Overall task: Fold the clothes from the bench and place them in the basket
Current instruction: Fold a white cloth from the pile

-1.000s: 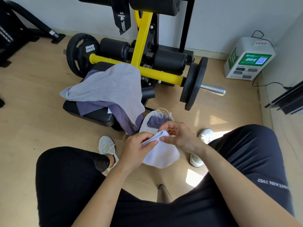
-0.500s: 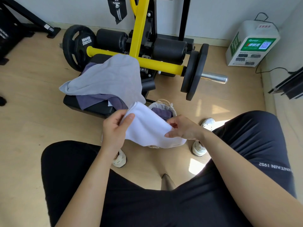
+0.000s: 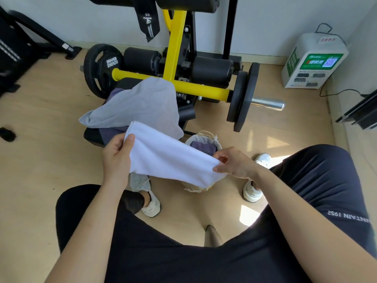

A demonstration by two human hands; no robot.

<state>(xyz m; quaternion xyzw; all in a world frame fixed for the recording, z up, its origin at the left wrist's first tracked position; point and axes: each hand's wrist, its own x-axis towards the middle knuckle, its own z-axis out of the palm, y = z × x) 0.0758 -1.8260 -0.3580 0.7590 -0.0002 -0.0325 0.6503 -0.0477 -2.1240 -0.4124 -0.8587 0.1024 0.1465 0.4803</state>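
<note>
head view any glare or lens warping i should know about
Head view: sunlight patches blow out the wooden floor near the right knee; wide-angle distortion bows straight lines near the edges; the white towel is sharp.

Single wide-angle view from the person's head, facing forward and steeply down: thighs (image 3: pixel 183 252) nearest, counter (image 3: pixel 91 136) mid-scene, wall (image 3: pixel 275 23) at far edge.

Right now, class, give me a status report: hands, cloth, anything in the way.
Left hand grips one end of white cloth; right hand pinches the other. Cloth held over basket. Grey shirt lies on bench, not blocking.
</note>
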